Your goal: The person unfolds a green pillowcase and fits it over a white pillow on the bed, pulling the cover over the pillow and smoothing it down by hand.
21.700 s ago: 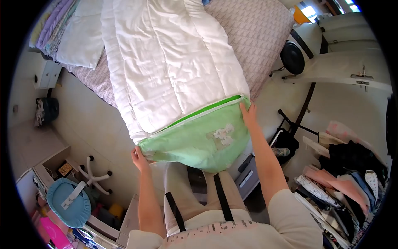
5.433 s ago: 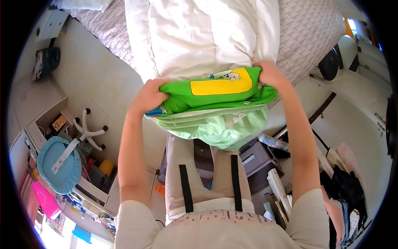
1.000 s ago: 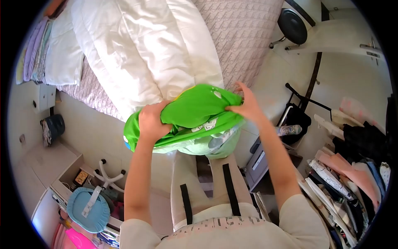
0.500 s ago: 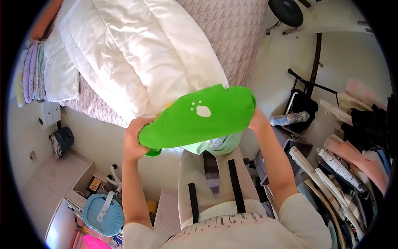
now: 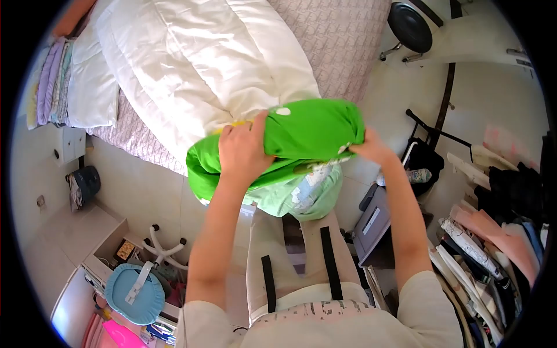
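A bright green cloth (image 5: 313, 124) with white paw marks is bunched and folded over at the near edge of the bed. My left hand (image 5: 243, 145) presses over its left part, with the fingers curled on top and fabric gathered under the palm. At the right end my right hand (image 5: 374, 148) pinches the cloth's edge between thumb and fingers. Below it hangs a pale green printed fabric (image 5: 313, 194), close to my legs. A white quilt (image 5: 203, 64) lies spread on the bed just beyond the green cloth. A little yellow shows behind my left hand.
The bed (image 5: 331, 35) has a patterned cover. Folded cloths (image 5: 52, 84) are stacked at its left. A black round stool (image 5: 410, 28) stands at upper right. Hanging clothes (image 5: 493, 255) and a grey box (image 5: 374, 226) are on the right; a blue-covered chair (image 5: 134, 294) is lower left.
My left hand has moved from the left end to the cloth's top, further right and up. The green cloth has folded and turned, showing more of the pale green fabric below. My right hand keeps its end.
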The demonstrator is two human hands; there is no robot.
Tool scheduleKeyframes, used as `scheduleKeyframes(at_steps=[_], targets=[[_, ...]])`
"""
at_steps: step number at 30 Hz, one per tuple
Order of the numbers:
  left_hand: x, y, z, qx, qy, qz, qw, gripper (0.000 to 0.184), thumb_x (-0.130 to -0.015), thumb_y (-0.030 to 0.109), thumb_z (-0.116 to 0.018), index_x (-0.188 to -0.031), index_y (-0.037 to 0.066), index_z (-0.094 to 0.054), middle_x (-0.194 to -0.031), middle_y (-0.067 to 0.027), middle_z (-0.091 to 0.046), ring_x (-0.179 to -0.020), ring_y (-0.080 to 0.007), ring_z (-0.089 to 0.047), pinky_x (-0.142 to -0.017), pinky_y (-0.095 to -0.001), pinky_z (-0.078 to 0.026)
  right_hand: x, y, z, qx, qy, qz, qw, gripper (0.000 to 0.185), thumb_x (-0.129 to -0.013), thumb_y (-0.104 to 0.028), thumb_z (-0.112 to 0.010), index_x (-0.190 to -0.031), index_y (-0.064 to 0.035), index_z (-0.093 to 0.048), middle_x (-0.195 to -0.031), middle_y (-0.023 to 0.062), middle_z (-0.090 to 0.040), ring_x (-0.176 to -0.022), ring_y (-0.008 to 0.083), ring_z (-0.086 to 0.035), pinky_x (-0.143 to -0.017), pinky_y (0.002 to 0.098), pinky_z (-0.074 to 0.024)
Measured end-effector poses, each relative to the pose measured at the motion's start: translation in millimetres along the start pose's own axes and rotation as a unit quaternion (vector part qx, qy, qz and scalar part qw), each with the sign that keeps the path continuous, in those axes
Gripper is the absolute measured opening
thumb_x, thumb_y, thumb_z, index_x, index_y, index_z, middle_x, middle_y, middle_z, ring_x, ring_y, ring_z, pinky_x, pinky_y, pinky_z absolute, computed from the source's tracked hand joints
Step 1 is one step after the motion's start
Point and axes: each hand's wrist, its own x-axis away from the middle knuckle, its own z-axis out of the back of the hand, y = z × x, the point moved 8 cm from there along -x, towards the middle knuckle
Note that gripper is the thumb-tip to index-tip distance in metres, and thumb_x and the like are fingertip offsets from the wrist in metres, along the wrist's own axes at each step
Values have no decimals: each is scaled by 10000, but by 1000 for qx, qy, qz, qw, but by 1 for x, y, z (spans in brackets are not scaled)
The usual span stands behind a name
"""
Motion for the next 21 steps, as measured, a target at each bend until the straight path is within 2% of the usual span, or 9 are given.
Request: scheduleKeyframes(at_steps=[1, 4, 6, 11, 13, 14, 16, 18, 21], targets=[[1, 2, 9, -3, 2, 3, 1000, 664, -567, 159, -771, -1196, 134, -561, -927, -100, -652, -841, -270, -622, -792, -372, -436, -15, 10, 12, 0, -3, 4, 1000, 659, -681, 112, -624, -1301, -44, -465, -1209, 119, -582, -1117, 255, -557, -979, 357, -419], [10, 26, 28, 81, 3, -46, 996, 720, -526, 199, -803, -1188, 115, -534, -757, -93, -630, -706, -293, -614, -703, -364, -442, -27, -15, 46, 85, 202, 166, 962, 589, -708, -1, -668, -1264, -54, -480, -1195, 141, -582, -1092, 270, -557, -982, 365, -410], [5, 23, 30, 76, 34, -24, 996, 708, -524, 211, -811, -1173, 110, -548, -749, -88, -625, -708, -290, -614, -704, -366, -442, -6, -61, 34, 226, 355, 255, 870, 571, -717, -139, -704, -1241, -68, -488, -1251, 167, -539, -1144, 311, -512, -1009, 391, -373], [5, 11, 21, 64, 108, 49, 991, 828, -526, 302, -847, -1253, 88, -514, -834, -74, -631, -781, -249, -615, -743, -390, -430, 58, -141, -37, 285, 325, 276, 858, 737, -663, -222, -746, -1332, -130, -451, -1479, 188, -290, -1371, 418, -235, -1086, 557, -198], [18, 26, 19, 86, 206, -12, 975, 832, -508, 300, -848, -1255, 108, -536, -950, -66, -655, -872, -225, -627, -781, -368, -426, 48, -143, -81, 471, 156, 194, 846, 851, -655, -248, -757, -1420, -222, -386, -1529, 173, -211, -1403, 426, -166, -1095, 595, -153], [26, 29, 8, 90, 234, -13, 968, 845, -506, 310, -860, -1270, 152, -535, -1189, -80, -610, -1090, -203, -575, -940, -434, -379, 35, -139, -85, 498, 167, 193, 829, 881, -673, -293, -741, -1455, -293, -336, -1542, 137, -212, -1409, 421, -167, -1115, 564, -155], [51, 24, 1, 6, 253, 31, 967, 843, -507, 318, -867, -1269, 169, -539, -1278, -78, -553, -1182, -222, -513, -994, -500, -317, -19, -105, -69, 622, 272, 180, 712, 842, -709, -317, -715, -1456, -251, -333, -1535, 105, -246, -1389, 426, -214, -1113, 544, -190], [85, -4, -22, -103, 244, 123, 957, 892, -515, 336, -884, -1313, 216, -503, -1417, -105, -431, -1339, -299, -365, -1055, -663, -147, -51, -90, -32, 424, 246, 164, 856, 861, -733, -371, -700, -1475, -225, -288, -1524, 98, -267, -1368, 418, -260, -1101, 526, -225], [151, -66, -55, -65, 260, 278, 923, 922, -546, 294, -877, -1354, 174, -449, -1430, -137, -407, -1338, -343, -355, -1035, -673, -194, -65, -87, -31, 413, 179, 201, 870, 891, -750, -415, -687, -1486, -174, -246, -1493, 117, -316, -1339, 412, -309, -1077, 531, -253]])
